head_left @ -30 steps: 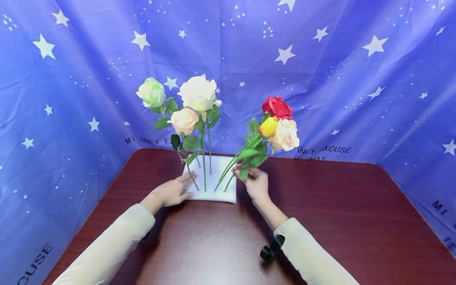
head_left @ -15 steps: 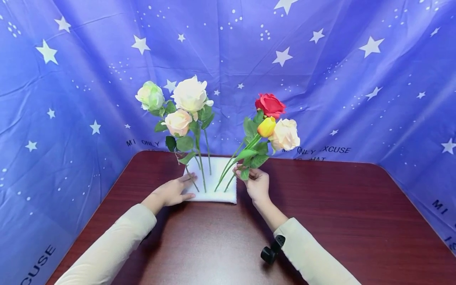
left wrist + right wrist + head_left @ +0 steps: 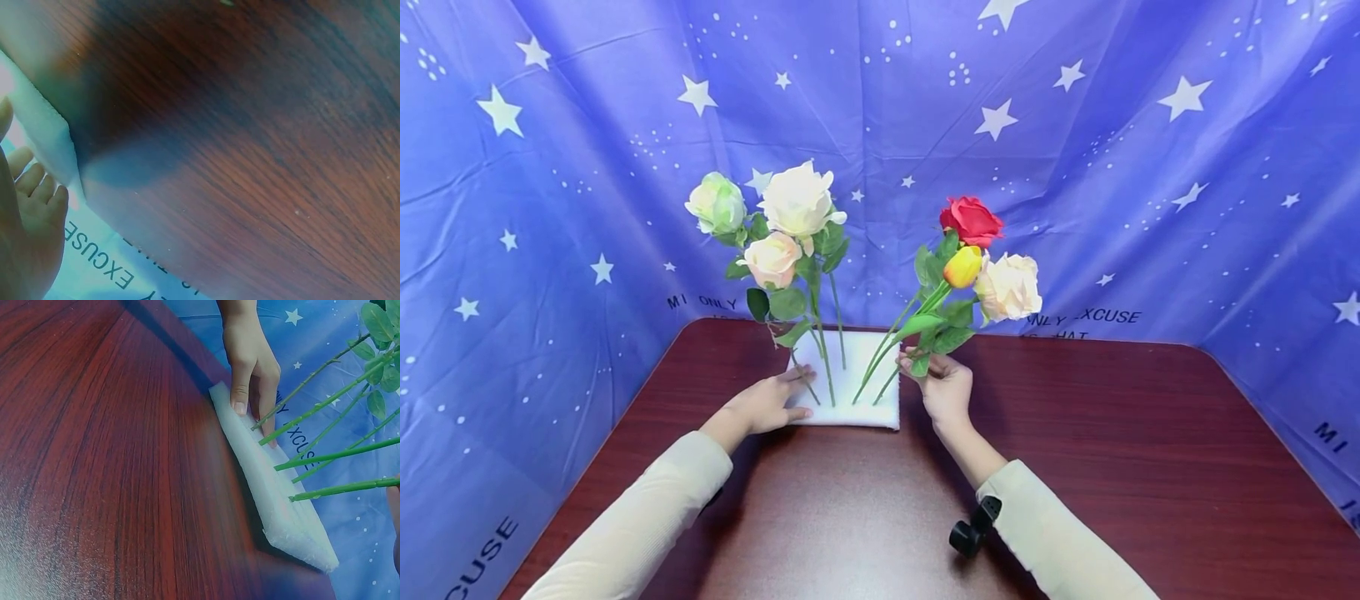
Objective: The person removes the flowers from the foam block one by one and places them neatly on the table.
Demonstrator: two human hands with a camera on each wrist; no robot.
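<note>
A white foam block (image 3: 857, 392) lies on the dark red table (image 3: 1075, 450), with several artificial flowers stuck in it. A green-white rose (image 3: 717, 202), a white rose (image 3: 797, 200) and a peach rose (image 3: 771, 258) stand upright on the left. A red rose (image 3: 972, 220), a yellow tulip (image 3: 962, 267) and a cream rose (image 3: 1009, 287) lean to the right. My left hand (image 3: 796, 393) rests flat on the block's left edge, also visible in the right wrist view as the left hand (image 3: 253, 362) on the block (image 3: 275, 494). My right hand (image 3: 919, 360) pinches the cream rose's stem low among the leaves.
A blue star-printed cloth (image 3: 1150, 167) hangs behind and on both sides of the table. Green stems (image 3: 331, 456) cross the air above the block in the right wrist view. A black wrist camera (image 3: 970, 527) sits on my right sleeve. Bare tabletop (image 3: 262, 144) fills the left wrist view.
My right hand has shifted slightly right with the stem, and the cream rose has swung a little further right. The left flowers have shifted slightly left in view. The left hand stays on the block.
</note>
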